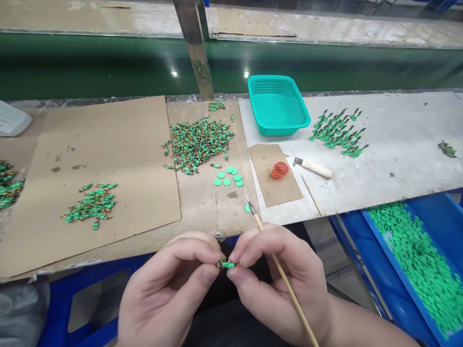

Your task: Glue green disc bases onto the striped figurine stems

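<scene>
Between my two hands, over the table's front edge, is a small green figurine [228,264] with dark and gold parts. My left hand [173,284] pinches one end of it between thumb and forefinger. The other end sits in a pinch of my right hand [278,279]. A thin wooden-handled brush [285,277] also lies in my right hand, its tip pointing up and away. Just beyond that tip is a green disc [248,207] on the table. Several more green discs [227,181] lie farther off, in front of a big pile of figurines [200,142].
A teal basket [280,129] stands at the back. Cardboard [289,195] bears a small red cup [279,169]. Right of it are a knife [314,167], a thin stick [311,194] and figurines standing on discs [338,132]. A blue tray [394,262] holds green discs. More figurines [92,205] lie left.
</scene>
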Motion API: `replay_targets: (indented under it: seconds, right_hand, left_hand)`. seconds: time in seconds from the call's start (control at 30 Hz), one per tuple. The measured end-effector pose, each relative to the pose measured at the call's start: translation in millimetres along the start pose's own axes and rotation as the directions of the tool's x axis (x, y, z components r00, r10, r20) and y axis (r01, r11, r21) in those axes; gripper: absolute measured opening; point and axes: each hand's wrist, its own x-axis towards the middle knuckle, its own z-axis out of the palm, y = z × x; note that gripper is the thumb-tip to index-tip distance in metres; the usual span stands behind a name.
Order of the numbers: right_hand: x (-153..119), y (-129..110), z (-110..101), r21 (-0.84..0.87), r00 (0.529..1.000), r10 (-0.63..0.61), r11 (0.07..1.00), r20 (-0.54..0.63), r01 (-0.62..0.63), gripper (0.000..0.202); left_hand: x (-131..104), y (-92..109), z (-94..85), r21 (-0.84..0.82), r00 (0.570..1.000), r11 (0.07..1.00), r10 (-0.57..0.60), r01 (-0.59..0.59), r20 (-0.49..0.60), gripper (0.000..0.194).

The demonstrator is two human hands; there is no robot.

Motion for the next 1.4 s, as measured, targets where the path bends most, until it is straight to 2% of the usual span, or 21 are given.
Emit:
replay_targets:
  seconds: [0.1,0.23,0.37,0.47,0.7,0.97,1.1,1.27,1.4]
  right_hand:
    - [0.2,-2.2,0.2,-0.004,1.0,-0.003,1.0,-0.003,0.003,0.032]
    - [0.5,-6.1,2.9,-0.018,1.0,-0.008,1.0,-0.024,0.007,0.032]
    - [-0.1,-7.2,5.5,-0.032,0.999,-0.023,0.999,-0.037,0.022,0.031]
    - [-1.8,-7.1,6.2,-0.023,0.999,-0.015,1.0,-0.042,0.014,0.031]
    - [-4.6,-6.6,5.3,-0.035,0.999,0.004,0.999,-0.042,-0.005,0.03]
    - [-5.8,-0.9,6.2,0.08,0.995,0.086,0.993,-0.057,-0.081,0.031]
    - [-5.7,-1.1,5.6,0.078,0.995,0.079,0.994,-0.059,-0.074,0.031]
    - [-5.8,-2.2,6.1,0.061,0.996,0.064,0.996,-0.067,-0.06,0.03]
    - [-7.3,-3.4,6.9,0.078,0.995,0.074,0.995,-0.062,-0.069,0.032]
  left_hand:
    - [-7.9,-5.5,-1.3,0.056,0.999,0.998,0.015,-0.012,-0.044,0.005]
    - [-13.9,-5.5,-2.0,0.203,0.987,0.975,0.112,-0.087,-0.115,0.009]
    - [-13.1,0.0,-1.7,0.299,0.982,0.94,0.186,-0.166,-0.038,0.025]
    - [-12.9,0.6,-0.6,0.318,0.98,0.932,0.194,-0.174,-0.032,0.031]
    - [-14.3,-3.0,0.8,0.304,0.977,0.934,0.209,-0.189,-0.035,0.027]
    - [-15.9,-9.2,1.3,0.151,0.991,0.983,0.117,-0.106,-0.064,0.022]
    - [-19.1,-10.3,-0.9,0.096,0.993,0.994,0.069,-0.061,-0.091,0.02]
    - [-20.6,-10.9,-3.8,0.109,0.993,0.991,0.088,-0.08,-0.072,0.023]
    - [-17.3,-9.3,1.5,0.083,0.994,0.994,0.074,-0.067,-0.08,0.017]
